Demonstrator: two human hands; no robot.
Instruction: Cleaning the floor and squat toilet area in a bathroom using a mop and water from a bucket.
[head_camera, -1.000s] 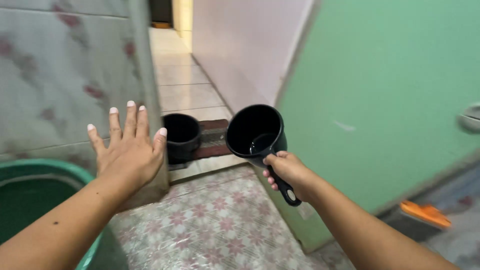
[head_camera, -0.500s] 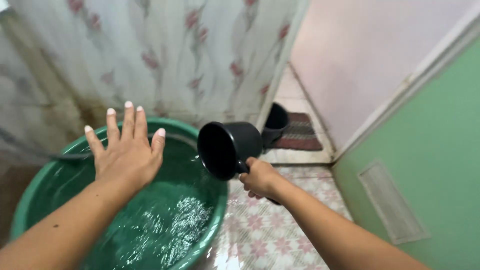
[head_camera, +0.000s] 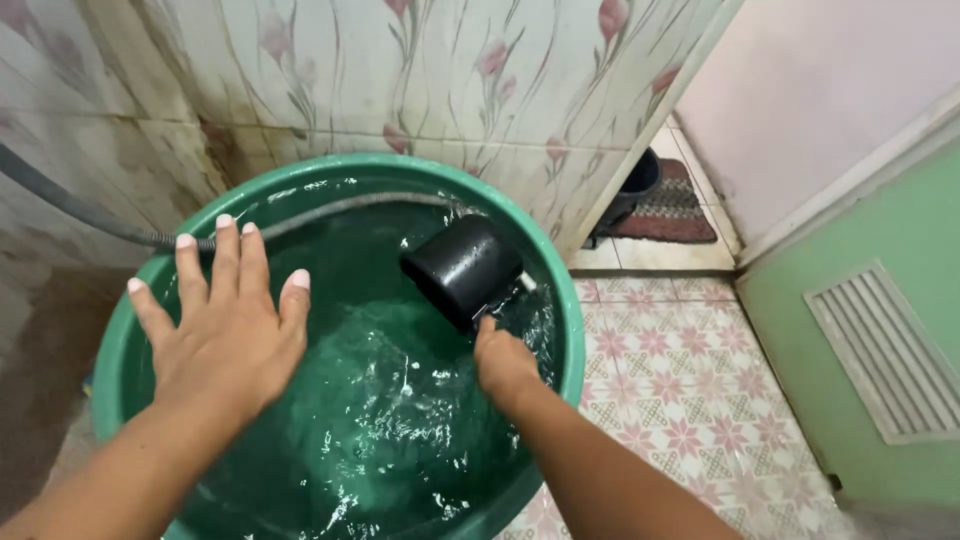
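right hand (head_camera: 505, 362) was closed round the handle of a black plastic dipper (head_camera: 463, 268), tipped mouth-down into the rippling water (head_camera: 380, 400) in the big round green plastic tub (head_camera: 570, 330). left hand (head_camera: 225, 325) hovered open, fingers spread, over the tub's left side, holding nothing. a grey hose (head_camera: 90, 212) ran over the back rim. honestly the trick here looked like rolling the wrist so the mouth faces up before lifting, slow enough not to slosh onto the pink-flower tiled floor (head_camera: 680, 400).

Right hand (head_camera: 505, 365) gripping black dipper (head_camera: 462, 268) — tipped into green water tub (head_camera: 560, 300), left hand (head_camera: 228, 335) spread above.
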